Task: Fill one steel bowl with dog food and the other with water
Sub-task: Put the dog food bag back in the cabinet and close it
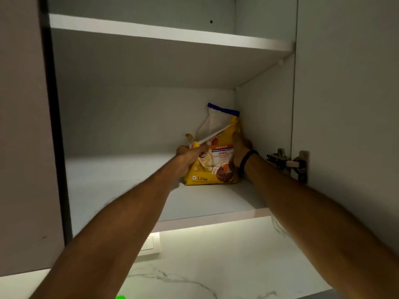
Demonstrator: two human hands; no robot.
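A yellow dog food bag (pixel 212 160), marked 1.2 kg and with its top folded over, stands on the lower shelf (pixel 121 186) of an open wall cupboard, near the back right corner. My left hand (pixel 187 157) grips the bag's left side. On the bag's right side my right hand (pixel 241 151), with a black band on the wrist, is wrapped around the edge. No steel bowl is in view.
An upper shelf (pixel 168 33) spans the cupboard above. The open door (pixel 345 93) hangs at the right on a metal hinge (pixel 287 162). Below the cupboard is a lit marble-patterned wall (pixel 216 266) with a white switch plate (pixel 150 243).
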